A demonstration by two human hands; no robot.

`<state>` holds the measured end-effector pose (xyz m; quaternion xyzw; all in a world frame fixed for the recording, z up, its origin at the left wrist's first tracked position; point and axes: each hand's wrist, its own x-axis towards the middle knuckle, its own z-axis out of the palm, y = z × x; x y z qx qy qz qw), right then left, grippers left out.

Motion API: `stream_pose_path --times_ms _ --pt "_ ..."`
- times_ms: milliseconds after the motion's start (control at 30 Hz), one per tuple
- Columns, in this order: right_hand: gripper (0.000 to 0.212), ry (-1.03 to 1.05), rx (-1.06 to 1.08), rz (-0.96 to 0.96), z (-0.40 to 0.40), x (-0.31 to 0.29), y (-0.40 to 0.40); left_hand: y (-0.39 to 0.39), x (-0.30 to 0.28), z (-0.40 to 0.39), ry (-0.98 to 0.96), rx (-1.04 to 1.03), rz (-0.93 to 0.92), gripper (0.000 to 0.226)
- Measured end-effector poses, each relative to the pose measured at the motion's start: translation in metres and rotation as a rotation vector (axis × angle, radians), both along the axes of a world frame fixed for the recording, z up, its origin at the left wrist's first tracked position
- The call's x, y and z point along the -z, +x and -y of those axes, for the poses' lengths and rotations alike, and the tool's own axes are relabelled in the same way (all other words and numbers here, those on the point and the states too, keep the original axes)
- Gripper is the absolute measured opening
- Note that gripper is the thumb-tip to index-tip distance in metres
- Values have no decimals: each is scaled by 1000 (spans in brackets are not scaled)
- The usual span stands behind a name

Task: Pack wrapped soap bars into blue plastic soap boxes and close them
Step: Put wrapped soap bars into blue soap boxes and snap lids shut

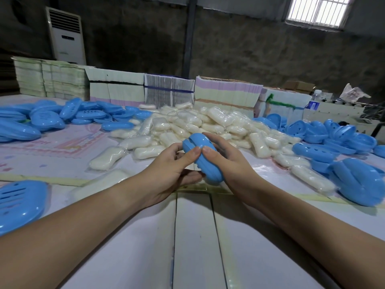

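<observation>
Hands meet over 1 blue soap box (205, 161), held in the air above the bench (193, 236). The left hand (173, 170) cups it from the left and below, thumb pressed on top; the right hand (231, 161) wraps it from the right, thumb on top as well, so the 2 thumb tips nearly touch across the seam. The box's long axis runs away from the person, tilted a little leftward at its far end, with a gap visible between the 2 shells at that far end. Whether a bar is inside cannot be told. By my reading, closing turns on a squeeze across that seam, thumbs against fingers, and both hands are equally near. Wrapped soap bars (200, 124) are heaped just beyond the hands, with loose box halves (333, 140) to the right and more far left.
</observation>
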<state>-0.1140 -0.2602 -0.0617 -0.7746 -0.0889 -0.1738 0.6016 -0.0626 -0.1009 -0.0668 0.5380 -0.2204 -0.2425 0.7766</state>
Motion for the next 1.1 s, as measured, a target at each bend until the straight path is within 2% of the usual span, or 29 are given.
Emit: stream_pose_path --times_ms 100,267,400,667,733,867,933,1100 --pt "53 -9 8 -14 0 1 0 0 0 1 13 1 6 52" --pt "44 -63 15 -25 1 2 0 -1 0 2 41 37 42 47" --pt "36 -89 11 -2 -3 2 -2 -3 -1 1 53 50 71 54" --pt "47 -174 -24 -30 -8 -2 -7 -3 1 -1 -23 25 79 54" --pt "54 -210 -43 -53 -6 -2 -7 -2 2 -2 -37 22 68 52" --pt "88 -340 -48 -119 0 -2 -6 0 0 -3 -41 17 32 51" --pt "85 -344 -2 -81 -1 -3 -7 1 -1 -3 -16 -4 62 54" --pt "69 -189 81 -2 5 -9 -10 3 -1 -1 54 -43 125 63"
